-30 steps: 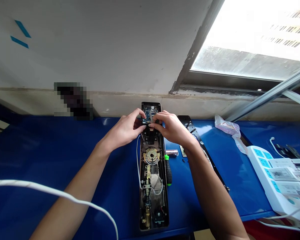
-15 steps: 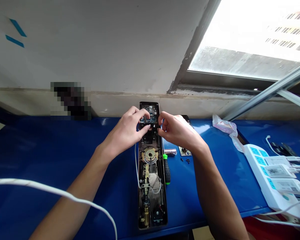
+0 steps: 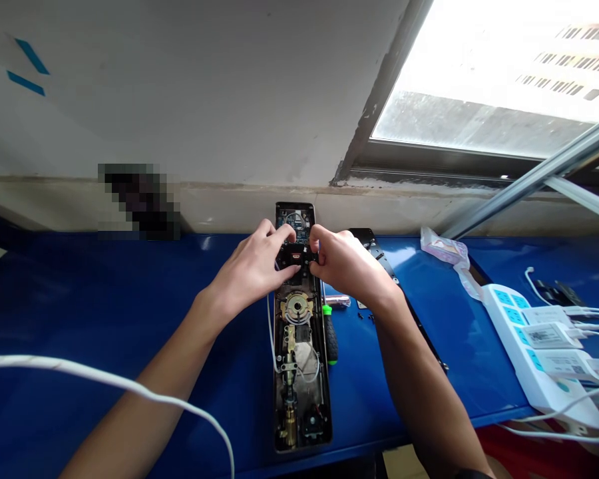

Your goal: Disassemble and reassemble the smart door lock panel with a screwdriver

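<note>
A long, narrow electronic door lock housing [image 3: 307,316] lies opened on the blue table, with brass parts, a round disc and a circuit board [image 3: 299,225] exposed inside. My left hand [image 3: 257,266] has its thumb and index finger around a black module [image 3: 295,255] below the board. From the other side, my right hand [image 3: 342,263] is closed, fingers curled in and thumb tip near the module's right edge; what it pinches is hidden. A thin white wire [image 3: 269,332] runs along the housing's left side.
Right of the housing lie a green-and-black screwdriver [image 3: 332,336], small dark screws [image 3: 371,317] and a long black plate [image 3: 419,326] partly under my right arm. A power strip [image 3: 509,339] with plugs stands farther right. A white cable [image 3: 130,386] crosses my left forearm.
Both hands have shifted slightly at the black module, whose front now shows more between them. My right forearm has moved a little left, uncovering more of the long black plate. The view has shifted slightly.
</note>
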A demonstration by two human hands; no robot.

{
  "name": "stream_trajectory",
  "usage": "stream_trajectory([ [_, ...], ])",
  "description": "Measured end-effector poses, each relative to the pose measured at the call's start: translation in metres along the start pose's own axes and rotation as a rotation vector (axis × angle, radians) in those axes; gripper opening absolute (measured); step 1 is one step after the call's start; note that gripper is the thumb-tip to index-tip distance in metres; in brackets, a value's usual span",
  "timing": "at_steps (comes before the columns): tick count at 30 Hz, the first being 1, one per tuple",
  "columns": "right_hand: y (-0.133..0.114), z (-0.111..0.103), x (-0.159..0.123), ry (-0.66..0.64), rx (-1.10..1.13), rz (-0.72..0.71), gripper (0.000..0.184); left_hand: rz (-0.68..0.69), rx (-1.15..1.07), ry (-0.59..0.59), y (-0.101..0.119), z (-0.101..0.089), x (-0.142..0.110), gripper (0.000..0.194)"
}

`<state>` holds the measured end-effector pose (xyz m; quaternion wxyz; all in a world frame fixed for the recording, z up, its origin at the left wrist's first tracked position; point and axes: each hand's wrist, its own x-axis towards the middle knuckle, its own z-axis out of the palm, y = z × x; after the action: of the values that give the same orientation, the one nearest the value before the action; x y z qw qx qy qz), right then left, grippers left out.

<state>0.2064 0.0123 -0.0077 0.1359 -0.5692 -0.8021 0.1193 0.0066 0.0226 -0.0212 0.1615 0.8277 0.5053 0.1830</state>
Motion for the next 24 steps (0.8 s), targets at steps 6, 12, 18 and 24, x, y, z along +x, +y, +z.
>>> stream_trajectory([
  [6,-0.011,-0.003,-0.005,-0.006,-0.088,0.017,0.025,-0.017,-0.005,0.001,0.004,0.001,-0.001,0.037],
  [12,-0.027,-0.005,-0.009,0.025,-0.165,0.129,0.025,0.011,-0.115,-0.012,0.003,0.002,0.000,0.033],
  [18,-0.041,-0.002,-0.011,0.074,-0.202,0.216,0.026,0.018,-0.131,0.000,0.001,0.004,0.000,0.034],
  [24,-0.033,0.001,-0.007,0.081,-0.103,0.202,0.027,0.035,-0.145,-0.008,-0.001,0.002,0.001,0.032],
])
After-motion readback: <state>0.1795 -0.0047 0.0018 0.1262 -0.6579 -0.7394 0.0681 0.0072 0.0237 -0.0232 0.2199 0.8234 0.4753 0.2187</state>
